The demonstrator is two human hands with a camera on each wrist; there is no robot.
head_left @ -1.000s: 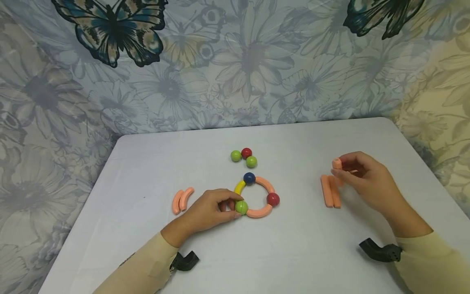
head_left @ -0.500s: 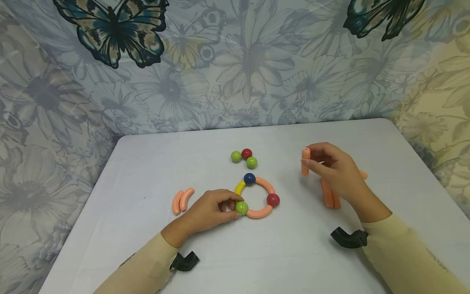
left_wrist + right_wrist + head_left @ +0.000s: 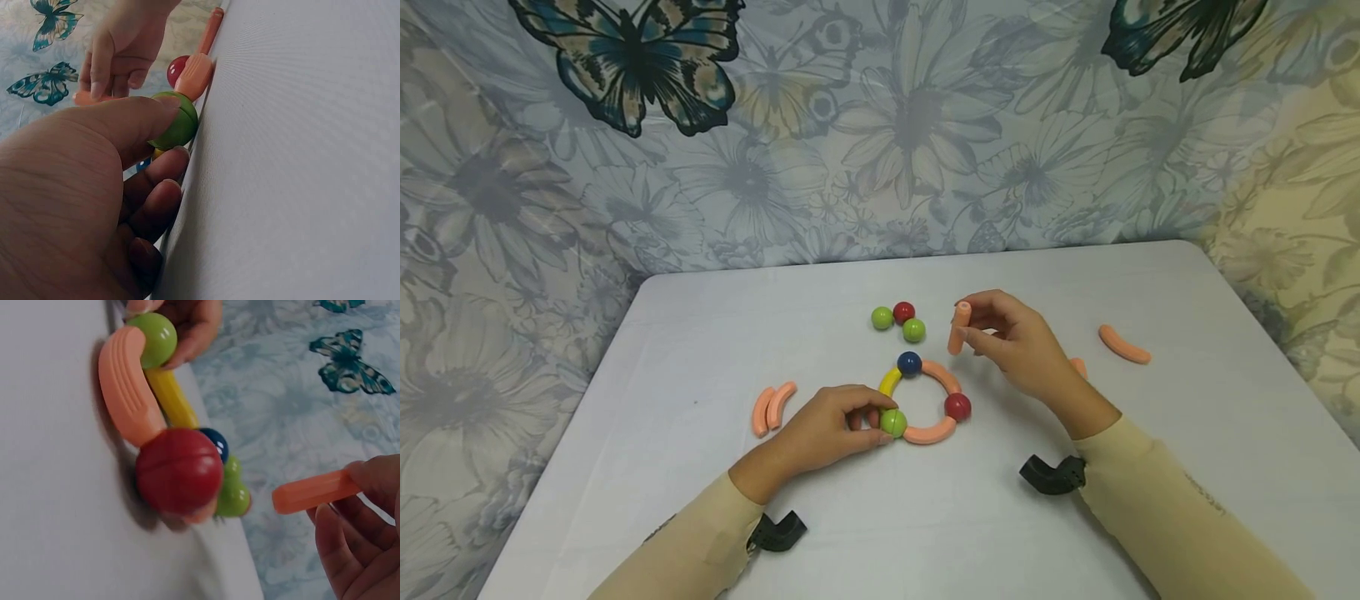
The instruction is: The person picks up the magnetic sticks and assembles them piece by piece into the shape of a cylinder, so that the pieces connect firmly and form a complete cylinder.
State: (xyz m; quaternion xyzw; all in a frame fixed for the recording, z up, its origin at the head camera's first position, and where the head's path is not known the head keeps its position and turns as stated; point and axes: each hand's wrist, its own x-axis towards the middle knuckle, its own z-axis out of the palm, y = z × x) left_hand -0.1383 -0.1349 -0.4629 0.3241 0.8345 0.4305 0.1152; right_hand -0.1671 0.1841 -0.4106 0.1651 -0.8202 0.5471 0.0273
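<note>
A ring of joined toy pieces lies on the white table. In it are a blue ball [image 3: 909, 363], a yellow curved piece [image 3: 891, 382], a green ball [image 3: 893, 423], a red ball [image 3: 957, 407] and two orange curved pieces, one at the front [image 3: 929, 433] and one at the upper right [image 3: 943, 377]. My left hand [image 3: 823, 429] pinches the green ball between thumb and fingers at the ring's lower left. Raised off the table beyond the ring's upper right, an orange rod [image 3: 315, 490] is held by my right hand [image 3: 1011, 346], apart from the ring.
Behind the ring sit two green balls, one on the left [image 3: 882, 317], and a loose red ball [image 3: 903, 312]. Two orange curved pieces [image 3: 782, 404] lie left of my left hand. Another orange curved piece [image 3: 1124, 345] is at the right. My right wrist mostly hides orange rods [image 3: 1078, 367].
My right hand has carried the orange rod leftward, from above the rods at the right to near the ring. The left hand stays on the green ball.
</note>
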